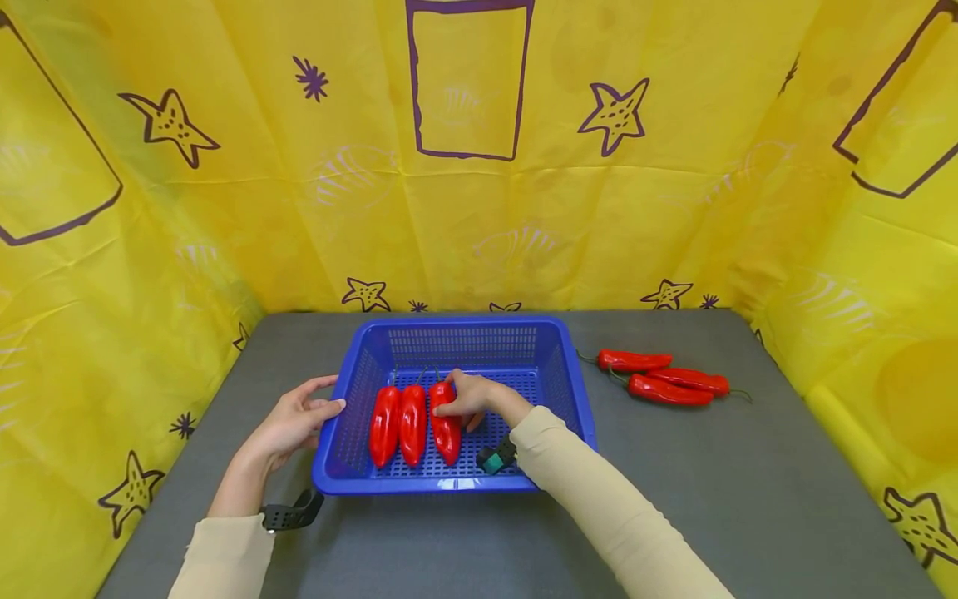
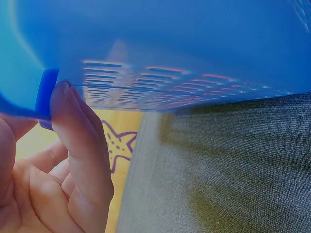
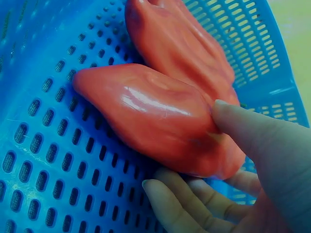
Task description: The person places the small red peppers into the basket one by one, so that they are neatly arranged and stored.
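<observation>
A blue plastic basket with slotted walls stands on the grey table. My left hand pinches its left rim between thumb and fingers; the left wrist view shows the fingers at the rim from outside. Inside the basket, my right hand grips a long red pepper near its stem end, thumb on one side and fingers on the other. That pepper lies at or just above the perforated floor; which, I cannot tell. To its left two more red peppers lie side by side, tips towards me.
Right of the basket, three red peppers with green stems lie close together on the table. A yellow patterned cloth hangs behind and along both sides. Dark straps are on the wrists.
</observation>
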Demonstrator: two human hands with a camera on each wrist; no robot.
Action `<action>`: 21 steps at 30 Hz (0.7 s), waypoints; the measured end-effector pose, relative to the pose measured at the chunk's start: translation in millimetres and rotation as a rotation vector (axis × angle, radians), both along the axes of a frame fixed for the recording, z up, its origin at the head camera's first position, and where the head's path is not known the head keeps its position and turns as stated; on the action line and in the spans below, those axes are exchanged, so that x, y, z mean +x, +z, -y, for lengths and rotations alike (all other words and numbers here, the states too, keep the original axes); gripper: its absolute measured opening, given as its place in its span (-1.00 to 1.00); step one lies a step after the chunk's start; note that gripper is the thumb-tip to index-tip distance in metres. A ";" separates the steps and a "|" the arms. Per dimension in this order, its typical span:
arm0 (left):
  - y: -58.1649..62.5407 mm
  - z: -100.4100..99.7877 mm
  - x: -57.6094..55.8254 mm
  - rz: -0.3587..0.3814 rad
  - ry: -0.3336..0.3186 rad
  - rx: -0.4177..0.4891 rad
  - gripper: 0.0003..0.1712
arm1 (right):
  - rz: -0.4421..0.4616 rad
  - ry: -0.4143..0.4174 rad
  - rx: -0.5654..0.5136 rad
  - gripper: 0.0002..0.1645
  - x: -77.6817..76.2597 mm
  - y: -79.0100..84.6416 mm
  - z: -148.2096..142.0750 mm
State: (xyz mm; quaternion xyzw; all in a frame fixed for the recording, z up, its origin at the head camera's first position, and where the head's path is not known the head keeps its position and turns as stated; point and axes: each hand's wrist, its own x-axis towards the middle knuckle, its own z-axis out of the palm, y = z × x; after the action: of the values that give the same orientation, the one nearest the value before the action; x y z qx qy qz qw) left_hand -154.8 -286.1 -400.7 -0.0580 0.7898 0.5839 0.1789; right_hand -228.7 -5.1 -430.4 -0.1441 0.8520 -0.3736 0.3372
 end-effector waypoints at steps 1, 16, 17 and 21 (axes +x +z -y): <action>0.1 -0.1 0.0 -0.001 0.000 0.002 -0.20 | 0.002 -0.004 0.003 -0.31 0.3 -0.2 0.1; 0.1 -0.4 0.1 -0.004 -0.005 0.002 -0.20 | 0.006 -0.058 0.002 -0.37 0.2 -3.0 0.3; 0.0 -0.4 0.0 -0.004 -0.006 0.003 -0.20 | 0.008 -0.059 0.000 -0.37 0.3 -3.0 0.1; -0.3 -0.1 0.0 -0.005 -0.007 0.008 -0.20 | 0.012 -0.061 -0.005 -0.36 0.4 -3.0 -0.3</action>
State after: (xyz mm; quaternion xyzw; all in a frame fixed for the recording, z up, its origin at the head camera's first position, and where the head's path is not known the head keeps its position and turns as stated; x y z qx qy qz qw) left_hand -154.8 -285.9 -401.0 -0.0528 0.7881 0.5865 0.1794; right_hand -228.3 -4.8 -433.4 -0.1168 0.8530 -0.3866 0.3305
